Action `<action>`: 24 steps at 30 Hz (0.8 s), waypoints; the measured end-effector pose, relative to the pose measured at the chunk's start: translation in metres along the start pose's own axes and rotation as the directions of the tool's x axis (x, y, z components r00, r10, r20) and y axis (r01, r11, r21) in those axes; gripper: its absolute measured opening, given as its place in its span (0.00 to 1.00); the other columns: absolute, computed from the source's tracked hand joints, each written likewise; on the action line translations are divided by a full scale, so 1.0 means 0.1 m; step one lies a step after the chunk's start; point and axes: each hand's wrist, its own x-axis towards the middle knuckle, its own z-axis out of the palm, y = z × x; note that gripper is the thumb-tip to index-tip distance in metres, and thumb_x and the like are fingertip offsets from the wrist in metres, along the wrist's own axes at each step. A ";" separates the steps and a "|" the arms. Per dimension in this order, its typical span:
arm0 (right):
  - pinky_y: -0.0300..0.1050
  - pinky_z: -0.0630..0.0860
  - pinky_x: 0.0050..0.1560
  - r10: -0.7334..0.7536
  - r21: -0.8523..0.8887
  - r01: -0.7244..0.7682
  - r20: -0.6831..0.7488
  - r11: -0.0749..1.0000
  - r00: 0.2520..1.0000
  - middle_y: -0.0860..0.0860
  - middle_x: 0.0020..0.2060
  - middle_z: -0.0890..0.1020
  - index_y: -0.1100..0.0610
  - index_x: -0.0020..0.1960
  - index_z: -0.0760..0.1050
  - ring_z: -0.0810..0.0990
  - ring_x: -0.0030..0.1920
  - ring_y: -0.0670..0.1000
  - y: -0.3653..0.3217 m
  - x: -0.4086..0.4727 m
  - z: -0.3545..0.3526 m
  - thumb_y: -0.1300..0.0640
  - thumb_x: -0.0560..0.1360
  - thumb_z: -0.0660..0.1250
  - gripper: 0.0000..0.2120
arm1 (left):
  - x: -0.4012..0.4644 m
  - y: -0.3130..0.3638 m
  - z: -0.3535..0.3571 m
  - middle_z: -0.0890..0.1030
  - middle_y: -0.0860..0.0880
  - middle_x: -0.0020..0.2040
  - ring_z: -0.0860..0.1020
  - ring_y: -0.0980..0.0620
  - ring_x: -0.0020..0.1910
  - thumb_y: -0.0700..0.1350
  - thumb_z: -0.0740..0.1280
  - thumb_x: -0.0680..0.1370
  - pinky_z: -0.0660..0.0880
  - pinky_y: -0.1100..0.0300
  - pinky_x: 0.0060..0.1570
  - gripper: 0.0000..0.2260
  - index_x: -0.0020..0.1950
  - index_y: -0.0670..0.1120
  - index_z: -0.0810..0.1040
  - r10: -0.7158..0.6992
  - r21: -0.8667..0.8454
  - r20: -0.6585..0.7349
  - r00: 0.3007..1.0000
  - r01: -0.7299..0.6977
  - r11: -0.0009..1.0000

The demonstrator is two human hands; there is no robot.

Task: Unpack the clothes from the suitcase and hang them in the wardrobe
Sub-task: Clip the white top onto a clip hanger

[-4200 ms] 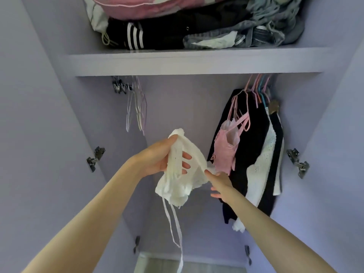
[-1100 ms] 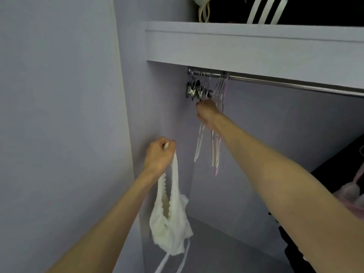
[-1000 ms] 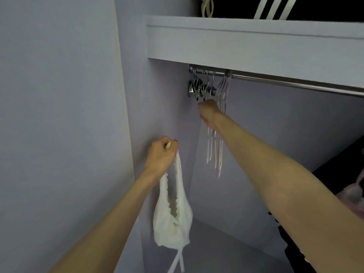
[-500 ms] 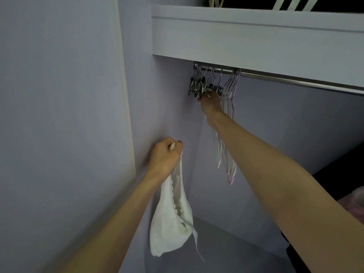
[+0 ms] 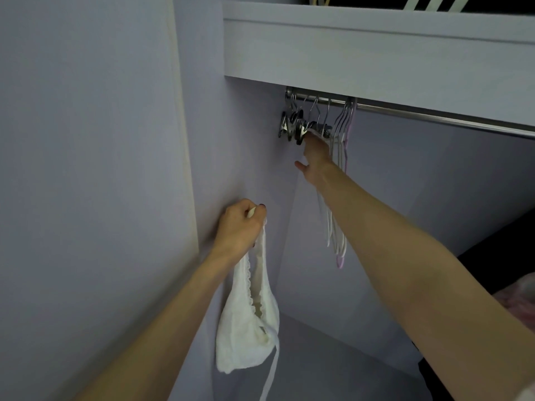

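one white top (image 5: 249, 322) hung below my left hand (image 5: 238, 227), pinched by its strap — my right hand (image 5: 315, 156) reached the several hangers (image 5: 338, 180), grip unclear.

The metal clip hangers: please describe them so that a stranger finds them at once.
Under the wardrobe shelf runs a steel rail. At its far left end hang the clip hangers, shiny metal with clamps, unlike the thin pale hangers beside them.

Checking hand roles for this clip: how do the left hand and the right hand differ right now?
The left hand is low, by the wardrobe's side panel; the right hand reaches up beneath the rail. The left hand grips a white lace top in a fist; the right hand is at the empty hangers, its fingers hidden among them. Both are bare.
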 end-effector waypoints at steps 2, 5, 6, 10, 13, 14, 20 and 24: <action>0.46 0.73 0.62 -0.040 0.111 0.038 0.023 0.993 0.999 0.53 0.62 0.73 0.56 0.70 0.68 0.71 0.58 0.49 0.03 0.02 -0.03 0.57 0.81 0.58 0.18 | 0.00 0.01 0.00 0.68 0.49 0.24 0.66 0.51 0.24 0.41 0.62 0.77 0.65 0.68 0.21 0.13 0.32 0.42 0.67 0.006 0.006 0.007 1.000 -0.006 1.000; 0.46 0.77 0.55 -0.129 0.224 0.109 0.074 0.968 0.989 0.54 0.54 0.76 0.60 0.66 0.71 0.76 0.53 0.52 0.05 -0.01 -0.07 0.56 0.79 0.62 0.17 | -0.01 0.01 0.00 0.67 0.48 0.25 0.66 0.52 0.23 0.41 0.62 0.77 0.65 0.68 0.21 0.12 0.34 0.41 0.67 0.007 0.016 0.010 1.000 -0.007 1.000; 0.44 0.79 0.50 -0.155 0.196 0.140 0.063 0.971 0.986 0.54 0.50 0.77 0.63 0.64 0.72 0.77 0.48 0.51 0.05 -0.01 -0.07 0.57 0.78 0.64 0.17 | -0.01 0.01 0.00 0.67 0.48 0.25 0.66 0.52 0.23 0.41 0.62 0.77 0.65 0.68 0.21 0.12 0.34 0.42 0.67 0.005 0.022 0.009 1.000 -0.006 1.000; 0.39 0.77 0.29 -0.229 -0.077 0.223 -0.076 0.972 0.970 0.57 0.43 0.77 0.63 0.53 0.70 0.77 0.30 0.51 0.03 0.00 -0.01 0.60 0.79 0.62 0.06 | -0.02 0.00 -0.01 0.67 0.47 0.26 0.66 0.50 0.24 0.41 0.61 0.77 0.65 0.68 0.21 0.10 0.35 0.41 0.69 0.003 0.016 0.015 1.000 -0.004 1.000; 0.46 0.77 0.37 -0.366 -0.414 0.288 -0.123 0.864 0.923 0.56 0.44 0.81 0.63 0.55 0.75 0.82 0.40 0.57 0.00 0.06 0.01 0.58 0.80 0.59 0.10 | -0.04 0.00 -0.01 0.67 0.46 0.27 0.66 0.50 0.25 0.41 0.61 0.77 0.65 0.68 0.21 0.10 0.35 0.41 0.69 0.002 0.011 0.018 1.000 -0.002 1.000; 0.49 0.78 0.43 -0.416 -0.481 0.304 -0.142 0.822 0.898 0.58 0.47 0.82 0.64 0.55 0.76 0.82 0.46 0.58 -0.01 0.08 0.00 0.58 0.80 0.59 0.12 | -0.04 0.00 -0.01 0.68 0.46 0.27 0.66 0.50 0.25 0.41 0.61 0.77 0.65 0.68 0.21 0.10 0.35 0.41 0.68 -0.004 0.010 0.019 1.000 0.004 1.000; 0.38 0.68 0.38 -0.570 -0.590 0.406 -0.114 0.698 0.814 0.53 0.39 0.77 0.58 0.36 0.70 0.74 0.43 0.50 -0.07 0.01 -0.01 0.61 0.81 0.56 0.14 | -0.07 0.01 -0.03 0.68 0.45 0.28 0.66 0.49 0.26 0.41 0.61 0.77 0.65 0.68 0.21 0.10 0.35 0.41 0.69 -0.021 -0.006 0.021 1.000 0.022 1.000; 0.47 0.77 0.40 -0.567 -0.563 0.437 -0.070 0.702 0.821 0.59 0.40 0.80 0.59 0.41 0.71 0.79 0.41 0.56 0.04 -0.16 0.00 0.60 0.80 0.57 0.10 | -0.12 0.07 -0.02 0.70 0.48 0.27 0.67 0.51 0.24 0.42 0.62 0.78 0.66 0.67 0.22 0.13 0.33 0.42 0.68 -0.040 0.015 0.052 0.998 0.039 0.999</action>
